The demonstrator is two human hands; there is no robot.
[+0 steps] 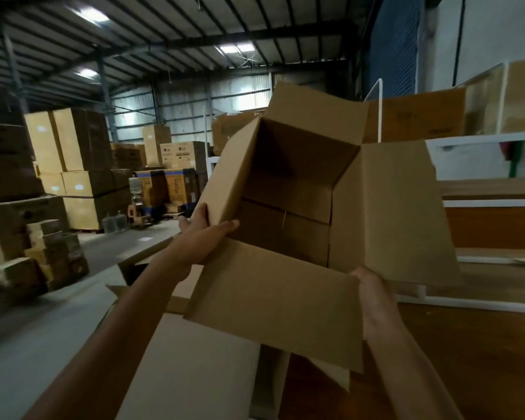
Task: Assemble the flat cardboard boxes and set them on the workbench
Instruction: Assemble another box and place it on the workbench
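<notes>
I hold an opened brown cardboard box in the air in front of me, its open mouth tilted toward me and all its top flaps spread outward. The bottom flaps inside look folded shut. My left hand grips the left flap near its lower corner, fingers curled over the edge. My right hand holds the box at the corner between the near flap and the right flap, fingers hidden behind the cardboard. The wooden workbench lies below and to the right.
Flat cardboard sheets lie below the box at the bench's left end. A white metal frame and shelf with a large carton stand behind the bench. Stacks of cartons and water bottles fill the warehouse floor to the left.
</notes>
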